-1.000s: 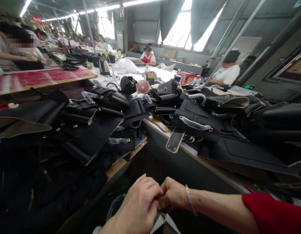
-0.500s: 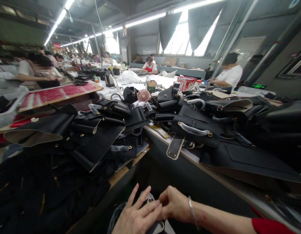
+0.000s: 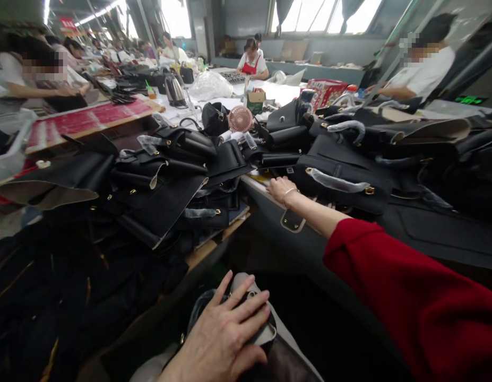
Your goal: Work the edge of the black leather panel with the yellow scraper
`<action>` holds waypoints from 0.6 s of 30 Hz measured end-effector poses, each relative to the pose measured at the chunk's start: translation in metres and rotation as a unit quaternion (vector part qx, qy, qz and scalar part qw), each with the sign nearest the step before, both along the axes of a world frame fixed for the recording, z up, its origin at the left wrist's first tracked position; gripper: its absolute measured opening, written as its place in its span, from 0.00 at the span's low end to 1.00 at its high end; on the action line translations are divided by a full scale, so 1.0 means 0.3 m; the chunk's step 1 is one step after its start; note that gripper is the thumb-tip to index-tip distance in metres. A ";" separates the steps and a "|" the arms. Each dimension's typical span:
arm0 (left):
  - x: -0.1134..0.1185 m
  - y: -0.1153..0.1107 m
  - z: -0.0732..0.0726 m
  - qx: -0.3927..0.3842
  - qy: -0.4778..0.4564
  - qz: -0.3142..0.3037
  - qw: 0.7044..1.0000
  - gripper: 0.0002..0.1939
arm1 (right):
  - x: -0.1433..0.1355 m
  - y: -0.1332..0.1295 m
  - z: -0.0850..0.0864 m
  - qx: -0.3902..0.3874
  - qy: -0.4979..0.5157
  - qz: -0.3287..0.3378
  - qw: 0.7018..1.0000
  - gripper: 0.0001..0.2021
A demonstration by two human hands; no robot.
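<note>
My left hand [image 3: 233, 323] lies with its fingers spread on a partly made bag [image 3: 289, 361] low in front of me. Pale grey lining and a dark panel of the bag show around the fingers. My right hand [image 3: 282, 189] is stretched forward to the edge of the worktable [image 3: 261, 193], beside a black bag [image 3: 333, 164] with a plastic-wrapped handle [image 3: 339, 181]. Its fingers are curled downward over the tabletop near something yellow; what they hold, if anything, is hidden. Just below the wrist, a black strap end [image 3: 292, 220] with gold studs hangs over the edge.
More black bags [image 3: 166, 212] are piled on the left, above dark material [image 3: 39, 297]. A pink fan [image 3: 240, 119], a kettle [image 3: 174, 87] and a red patterned box [image 3: 329, 94] stand farther back. Co-workers sit at tables left, right [image 3: 416, 69] and beyond.
My right hand has left the bag by my left hand and reached forward to the table edge. My left hand has stayed on the bag. The view has tilted down.
</note>
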State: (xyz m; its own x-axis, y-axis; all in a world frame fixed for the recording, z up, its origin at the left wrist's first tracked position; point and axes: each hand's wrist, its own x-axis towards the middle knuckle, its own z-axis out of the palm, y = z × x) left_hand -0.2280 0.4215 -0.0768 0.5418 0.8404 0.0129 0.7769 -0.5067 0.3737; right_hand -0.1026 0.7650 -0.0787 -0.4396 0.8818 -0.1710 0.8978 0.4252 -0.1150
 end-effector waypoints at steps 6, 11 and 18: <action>0.011 0.004 0.019 -0.045 -0.002 0.027 0.999 0.31 | -0.038 -0.018 0.011 0.019 0.009 -0.003 1.000 0.17; 0.012 -0.003 0.025 -0.042 -0.012 0.042 0.998 0.33 | 0.113 -0.195 0.131 -0.029 0.090 -0.014 0.995 0.15; 0.012 -0.011 0.012 -0.050 -0.023 0.061 0.997 0.34 | 0.301 -0.724 -0.133 -0.283 0.256 -0.160 0.910 0.19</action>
